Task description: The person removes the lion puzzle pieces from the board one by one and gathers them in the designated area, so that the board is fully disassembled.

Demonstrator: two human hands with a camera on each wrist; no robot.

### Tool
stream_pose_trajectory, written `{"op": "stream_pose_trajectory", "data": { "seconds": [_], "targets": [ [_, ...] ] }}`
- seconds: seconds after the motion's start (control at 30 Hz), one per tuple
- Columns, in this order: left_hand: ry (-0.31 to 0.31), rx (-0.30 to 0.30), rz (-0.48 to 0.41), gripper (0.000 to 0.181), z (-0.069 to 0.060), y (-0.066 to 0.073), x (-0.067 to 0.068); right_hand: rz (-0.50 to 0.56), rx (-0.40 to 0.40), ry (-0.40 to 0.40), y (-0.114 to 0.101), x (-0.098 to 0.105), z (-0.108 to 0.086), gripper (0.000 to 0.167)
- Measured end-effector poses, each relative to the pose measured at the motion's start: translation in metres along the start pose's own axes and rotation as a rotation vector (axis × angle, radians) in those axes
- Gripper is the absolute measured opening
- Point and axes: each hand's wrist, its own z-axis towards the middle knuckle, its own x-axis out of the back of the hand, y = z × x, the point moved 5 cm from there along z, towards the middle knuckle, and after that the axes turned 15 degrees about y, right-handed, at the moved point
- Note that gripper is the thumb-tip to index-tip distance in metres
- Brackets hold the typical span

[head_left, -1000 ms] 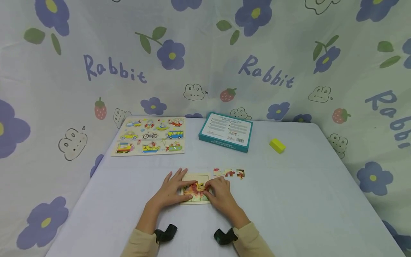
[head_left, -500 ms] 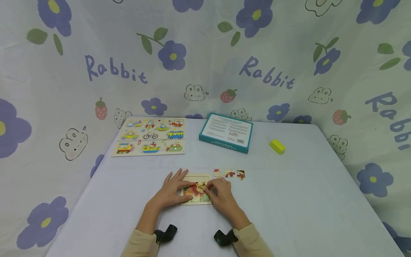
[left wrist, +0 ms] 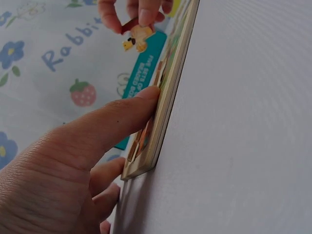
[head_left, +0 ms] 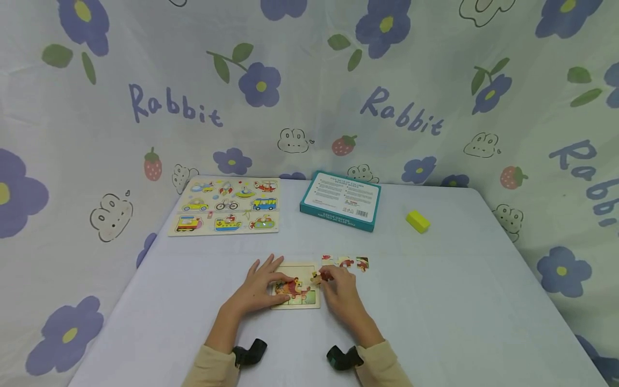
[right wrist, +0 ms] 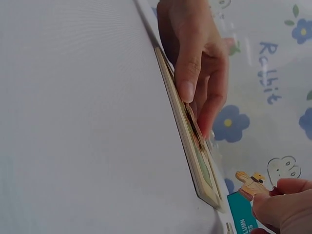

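A small wooden jigsaw board (head_left: 307, 270) lies flat on the white table, part of its animal picture laid in the frame. My left hand (head_left: 256, 288) rests over its left side, fingers spread, thumb and index finger pressing on the pieces. At the board's right edge, my right hand (head_left: 342, 290) pinches a puzzle piece (head_left: 315, 278) between thumb and fingers. That piece (left wrist: 140, 37) shows yellow and tan in the left wrist view, raised off the board. Several loose puzzle pieces (head_left: 362, 263) lie just beyond the right hand, some partly hidden by it.
A vehicle puzzle board (head_left: 222, 206) lies at the back left. A teal box (head_left: 340, 199) sits at the back middle, with a yellow block (head_left: 418, 221) to its right. A patterned curtain (head_left: 309, 97) hangs behind the table.
My right hand has lifted the puzzle piece out of the picture and moved it right, baring the board's backing there. The left hand has stayed in place.
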Motion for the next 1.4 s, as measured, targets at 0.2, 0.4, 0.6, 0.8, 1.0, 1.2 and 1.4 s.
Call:
{"op": "stream_pose_trajectory", "data": {
  "seconds": [0.2,0.4,0.6,0.8,1.0,1.2,1.4],
  "targets": [
    [-0.012,0.006,0.009,0.041,0.000,0.001,0.001,-0.029,-0.014,0.008,0.004,0.005,0.000,0.031],
    [-0.019,0.005,-0.001,0.042,0.000,0.001,0.001,-0.064,-0.054,0.023,0.013,0.015,0.000,0.035],
    [-0.029,0.010,-0.007,0.045,-0.001,0.001,0.000,-0.089,-0.088,0.077,0.023,0.031,0.001,0.037],
    [-0.046,0.026,-0.005,0.049,0.000,0.000,-0.001,-0.123,-0.155,0.113,0.035,0.047,-0.001,0.035],
    [-0.043,0.025,0.011,0.055,0.001,0.000,-0.001,-0.135,-0.248,0.115,0.048,0.060,-0.005,0.032],
    [-0.033,0.012,0.022,0.056,0.001,-0.002,-0.001,-0.153,-0.332,0.074,0.058,0.071,-0.007,0.031],
    [-0.019,-0.003,0.021,0.058,0.000,-0.003,-0.002,-0.186,-0.380,0.009,0.065,0.075,-0.011,0.030]
  ]
}}
